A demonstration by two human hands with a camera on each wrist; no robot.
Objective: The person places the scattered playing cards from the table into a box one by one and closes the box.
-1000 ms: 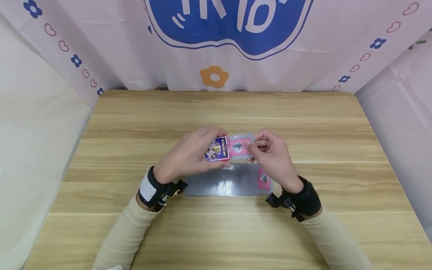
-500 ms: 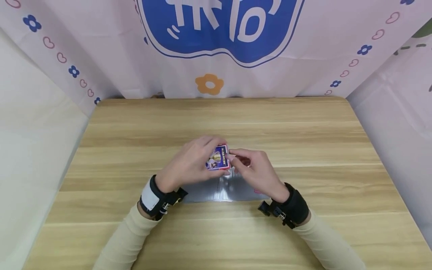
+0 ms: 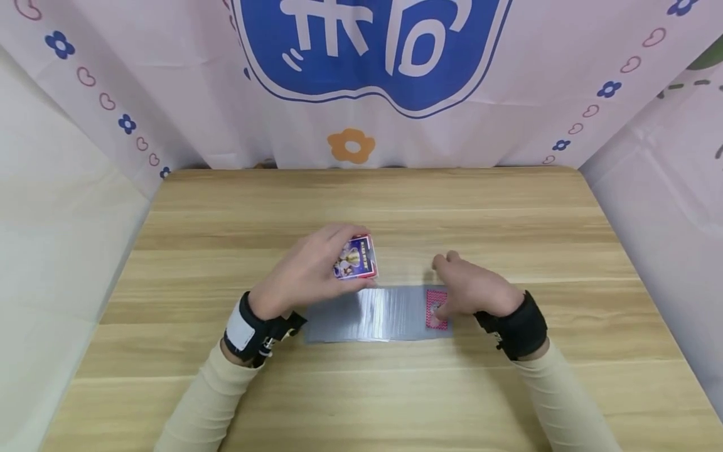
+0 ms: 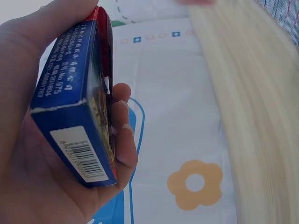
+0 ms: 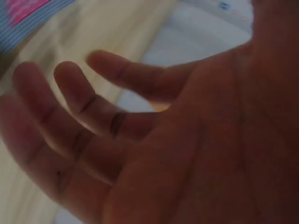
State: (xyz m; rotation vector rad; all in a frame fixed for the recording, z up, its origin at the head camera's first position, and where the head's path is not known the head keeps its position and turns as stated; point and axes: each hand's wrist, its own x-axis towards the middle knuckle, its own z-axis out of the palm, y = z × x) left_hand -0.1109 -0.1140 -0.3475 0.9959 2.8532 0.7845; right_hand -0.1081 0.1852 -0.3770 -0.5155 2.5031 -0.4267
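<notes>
My left hand grips a small blue and red playing-card box, thumb on one side and fingers on the other, above the table. In the left wrist view the card box shows a barcode on its end. Just below it, a long overlapping row of clear-sleeved playing cards lies on the table. The card at its right end shows a pink patterned back. Over that end hovers my right hand, its fingers loosely spread with nothing in them; the right wrist view shows the bare palm.
The wood-grain table extends around the cards on all sides. A white printed curtain with a blue emblem hangs along the back edge, and pale cloth covers the left side.
A sleeved card with a pink back, pinched by my right hand at the box's end, went into the box. My right hand has since let go and moved right, over the row's end.
</notes>
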